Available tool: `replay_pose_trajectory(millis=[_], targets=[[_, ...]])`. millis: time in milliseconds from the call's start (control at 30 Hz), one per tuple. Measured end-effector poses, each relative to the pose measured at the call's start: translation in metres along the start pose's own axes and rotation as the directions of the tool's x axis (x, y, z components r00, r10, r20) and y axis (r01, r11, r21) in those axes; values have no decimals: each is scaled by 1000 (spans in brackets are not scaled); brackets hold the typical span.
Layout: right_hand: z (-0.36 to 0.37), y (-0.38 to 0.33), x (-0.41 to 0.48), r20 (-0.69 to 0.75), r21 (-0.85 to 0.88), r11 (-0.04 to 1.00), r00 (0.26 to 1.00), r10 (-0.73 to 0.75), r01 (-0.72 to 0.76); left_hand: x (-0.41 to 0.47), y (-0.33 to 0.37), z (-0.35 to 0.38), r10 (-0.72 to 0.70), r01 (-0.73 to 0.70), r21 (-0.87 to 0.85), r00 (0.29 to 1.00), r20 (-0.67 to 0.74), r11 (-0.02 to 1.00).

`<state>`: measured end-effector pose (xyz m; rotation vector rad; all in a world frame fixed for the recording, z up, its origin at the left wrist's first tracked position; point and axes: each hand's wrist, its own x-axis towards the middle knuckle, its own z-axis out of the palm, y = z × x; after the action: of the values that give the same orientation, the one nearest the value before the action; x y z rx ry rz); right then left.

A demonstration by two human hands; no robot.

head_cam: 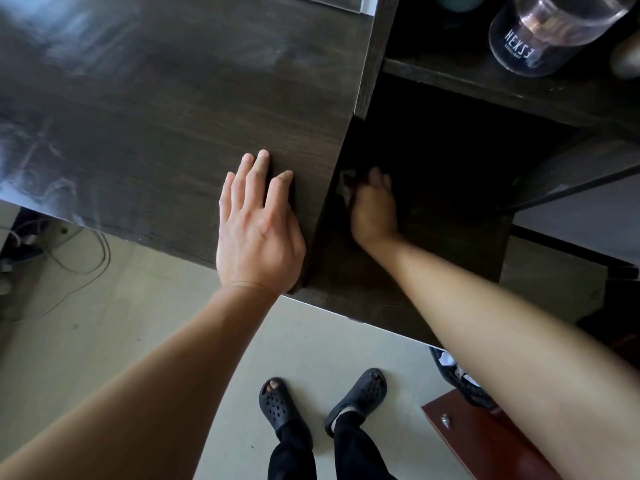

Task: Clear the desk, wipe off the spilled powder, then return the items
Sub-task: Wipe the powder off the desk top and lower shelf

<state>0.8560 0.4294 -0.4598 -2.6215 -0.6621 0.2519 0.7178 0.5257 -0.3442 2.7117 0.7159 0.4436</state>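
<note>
Presently underway: wiping inside the lower shelf compartment (pixel 450 220), judging by the pale wad being pressed near its left wall.
Left hand (pixel 258 230): lying flat with fingers straight, pressing on the tabletop (pixel 138 109) at its right edge, holding nothing.
Right hand (pixel 374 209): reaching down into the compartment, fingers curling round a crumpled wipe (pixel 346 185) (tissue or cloth, too dim to tell).
Wipe handling: probably behaving light, soft and limp; bunching it into a wad under the fingertips is likely giving the surest hold.
Powder smears (pixel 41 161): showing as pale streaks on the tabletop's left part, well apart from both hands.
Glass jar (pixel 554 32): sitting on the upper shelf; likely smooth and breakable, so gripping round the body is looking safest.
</note>
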Motion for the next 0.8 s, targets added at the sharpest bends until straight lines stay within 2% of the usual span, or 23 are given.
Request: replay_pose_trajectory(millis=[67,167,200,300,333,400,500,533,567,633,700,767,800], targets=[[-4,-1,-31,97,35,987,982,-159,156,0,0,0,1,-1,-4,1000,-1,1000],[-18,16,-49,237,61,929,899,-368,364,-1,0,0,9,-9,-15,1000,-3,1000],[-16,19,-49,242,64,929,897,-370,365,0,0,0,9,-9,-16,1000,-10,1000],[1,3,-65,175,44,982,966,-190,185,-1,-1,1,5,-6,-18,1000,-17,1000],[7,-4,-79,161,44,980,966,-200,196,-1,-1,1,3,-3,-18,1000,-17,1000],[10,-2,-116,246,123,943,911,-331,310,0,-1,1,6,-6,-19,1000,-11,1000],[-4,18,-159,400,247,852,752,-524,462,-1,-2,1,7,-7,-20,1000,-8,1000],[-9,21,-162,382,254,839,747,-544,481,-1,-3,1,7,-7,-21,1000,-10,1000],[-16,24,-158,362,292,856,779,-512,427,-1,-3,2,6,-6,-24,1000,-10,1000],[-28,40,-122,152,238,914,917,-369,329,-2,-2,2,3,-3,-27,1000,-10,1000],[-50,65,-67,-82,133,983,990,-114,124,-2,-2,2,10,-11,-19,1000,-14,1000],[-64,98,-16,-237,26,978,949,207,-207,-2,-3,2,14,-14,-15,1000,-17,1000],[-64,107,-4,-256,-13,950,920,297,-311,-2,-3,3,15,-16,-17,1000,-18,1000]])
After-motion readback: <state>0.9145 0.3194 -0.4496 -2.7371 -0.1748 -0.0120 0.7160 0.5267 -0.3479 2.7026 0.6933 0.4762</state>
